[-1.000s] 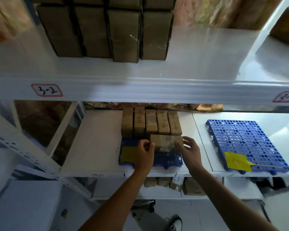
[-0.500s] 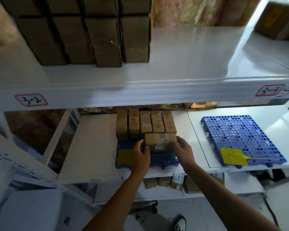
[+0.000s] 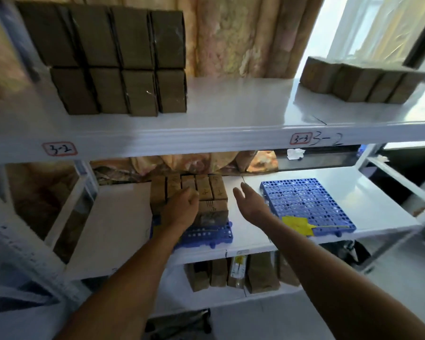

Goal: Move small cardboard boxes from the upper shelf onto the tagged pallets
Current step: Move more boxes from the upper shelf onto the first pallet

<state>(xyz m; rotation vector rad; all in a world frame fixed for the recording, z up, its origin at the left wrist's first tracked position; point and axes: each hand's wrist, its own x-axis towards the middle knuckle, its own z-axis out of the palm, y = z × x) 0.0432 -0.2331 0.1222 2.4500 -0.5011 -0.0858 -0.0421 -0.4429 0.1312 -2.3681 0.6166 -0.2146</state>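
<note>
The stacked boxes (image 3: 123, 69) are found on the upper shelf (image 3: 231, 114), above and left of both hands. The left hand (image 3: 179, 212) rests, loosely curled, on the box (image 3: 212, 212) on the left pallet (image 3: 206, 235); the right hand (image 3: 250, 202) is spread, holding nothing. The left is judged nearer.

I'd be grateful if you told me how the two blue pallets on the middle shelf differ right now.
The left pallet carries a row of small cardboard boxes plus one in front; the right pallet carries none. The left hand rests over the left pallet's boxes; the open right hand hovers between the pallets. The right pallet's yellow tag shows; the left's is hidden. Both are blue and perforated.
</note>
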